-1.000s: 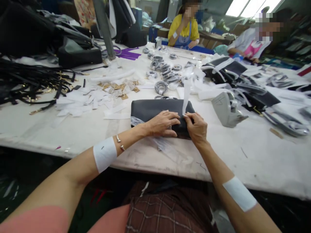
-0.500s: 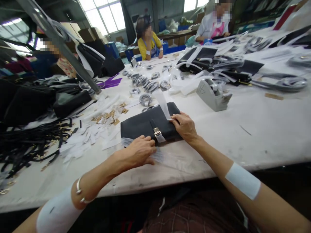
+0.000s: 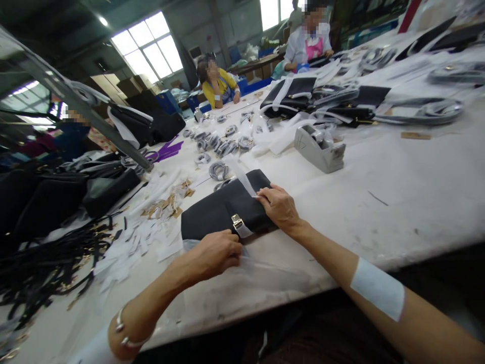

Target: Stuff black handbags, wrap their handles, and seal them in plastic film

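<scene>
A black handbag (image 3: 212,210) with a gold buckle (image 3: 237,222) lies flat on the table before me. At its right end my right hand (image 3: 279,206) is closed in a pinch on a white paper-like strip (image 3: 242,177), which slants up and away across the bag. My left hand (image 3: 216,254) is at the bag's near edge, left of the buckle, its fingers curled on clear plastic film (image 3: 273,268). The film spreads to the right over the table; my knuckles hide where it is gripped. A short white wrap (image 3: 244,231) sits under the buckle.
A grey tape dispenser (image 3: 318,149) stands beyond my right hand. Coiled straps (image 3: 219,171) lie behind the bag. Paper scraps (image 3: 132,237) and black straps (image 3: 34,268) cover the left side. More black bags (image 3: 291,93) are piled farther back; two people sit across the table.
My left hand's fingers have curled in more tightly at the bag's near edge, and the film beside them looks more drawn out. The right hand keeps its pinch. The view has shifted a little.
</scene>
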### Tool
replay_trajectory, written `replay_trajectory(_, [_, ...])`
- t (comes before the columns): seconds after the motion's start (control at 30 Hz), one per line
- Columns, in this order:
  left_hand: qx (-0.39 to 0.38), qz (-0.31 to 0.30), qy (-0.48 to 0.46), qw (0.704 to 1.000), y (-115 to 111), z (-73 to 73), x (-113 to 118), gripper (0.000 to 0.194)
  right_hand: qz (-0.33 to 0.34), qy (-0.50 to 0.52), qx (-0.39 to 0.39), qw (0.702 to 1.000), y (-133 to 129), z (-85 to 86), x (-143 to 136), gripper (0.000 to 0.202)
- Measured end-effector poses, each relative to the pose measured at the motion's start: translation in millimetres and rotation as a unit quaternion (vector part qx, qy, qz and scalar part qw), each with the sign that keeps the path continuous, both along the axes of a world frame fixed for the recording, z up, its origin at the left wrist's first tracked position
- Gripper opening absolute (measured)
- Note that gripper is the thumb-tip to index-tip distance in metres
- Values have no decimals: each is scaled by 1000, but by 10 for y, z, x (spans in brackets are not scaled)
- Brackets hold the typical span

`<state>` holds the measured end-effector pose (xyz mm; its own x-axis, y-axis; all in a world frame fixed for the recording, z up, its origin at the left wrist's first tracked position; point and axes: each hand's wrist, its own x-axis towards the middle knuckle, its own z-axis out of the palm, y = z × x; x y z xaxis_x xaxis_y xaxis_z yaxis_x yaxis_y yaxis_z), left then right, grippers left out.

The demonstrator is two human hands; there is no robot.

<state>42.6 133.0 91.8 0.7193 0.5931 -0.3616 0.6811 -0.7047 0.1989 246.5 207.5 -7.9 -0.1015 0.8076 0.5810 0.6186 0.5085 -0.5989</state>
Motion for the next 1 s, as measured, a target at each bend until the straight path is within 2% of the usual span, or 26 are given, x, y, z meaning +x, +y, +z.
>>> replay_trajectory(0.1, [-71,44,-142,986,142,202,50,22,-36,62,-52,996,8,9,18,15])
replay_trajectory(0.17, [-120,129,-229,957,266,195,90,26,-52,138,-104,984,40,-11,45,14])
replay_trajectory(0.23, [-167,238,-313,904,393,58,134,28,-62,205,-127,968,77,-35,80,11])
replay_trajectory(0.33, [-190,367,-400,818,556,-256,213,31,-95,242,-126,957,107,-38,124,9])
replay_trajectory(0.37, [-182,392,-412,802,599,-350,244,31,-103,249,-132,954,109,-31,132,9])
replay_trajectory(0.43, [-146,411,-410,801,668,-492,312,29,-101,268,-150,946,108,-18,138,10])
replay_trajectory(0.57, [-9,389,-366,845,754,-645,455,18,-80,336,-183,920,118,-22,136,12])
replay_trajectory(0.7, [113,366,-339,859,758,-751,533,9,-41,412,-213,885,121,0,145,20])
replay_trajectory(0.8, [242,283,-350,860,720,-781,554,14,-24,441,-213,872,107,27,140,24])
replay_trajectory(0.87, [321,206,-331,863,698,-771,570,7,-8,460,-215,861,101,29,128,27])
replay_trajectory(0.9, [347,169,-315,867,690,-759,579,3,3,471,-218,855,100,28,123,28])
replay_trajectory(1.0, [368,80,-278,883,688,-733,604,17,32,496,-231,836,89,31,131,31])
